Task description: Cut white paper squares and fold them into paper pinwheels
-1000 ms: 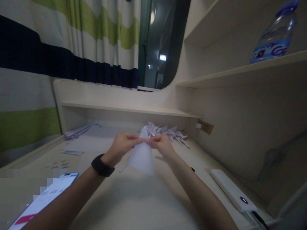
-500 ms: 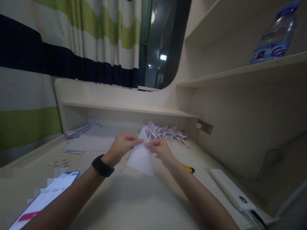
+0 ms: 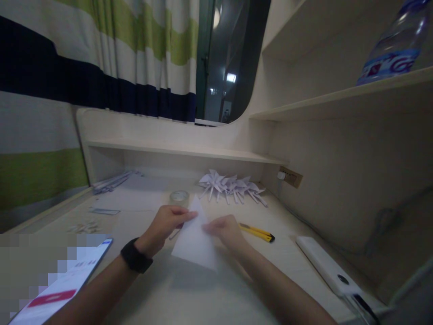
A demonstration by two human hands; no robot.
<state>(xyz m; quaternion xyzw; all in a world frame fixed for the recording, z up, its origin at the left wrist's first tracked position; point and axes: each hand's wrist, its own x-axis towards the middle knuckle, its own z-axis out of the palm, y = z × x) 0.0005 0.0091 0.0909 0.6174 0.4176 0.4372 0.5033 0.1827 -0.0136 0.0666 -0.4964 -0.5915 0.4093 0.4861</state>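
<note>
Pinching a white folded paper triangle (image 3: 195, 238) from both sides, the left hand (image 3: 164, 224) and right hand (image 3: 226, 229) hold it just above the pale wooden table (image 3: 189, 293), its point tilted up and away. Each grip is pressed onto an upper edge, thumb against fingers, likely to keep the fold flat and taut. A black wristband (image 3: 135, 257) circles the left wrist. Behind the paper sit a clear tape roll (image 3: 179, 197) and a row of white paper pinwheels (image 3: 230, 185). A yellow utility knife (image 3: 257, 232) lies just right of the hands, within reach.
</note>
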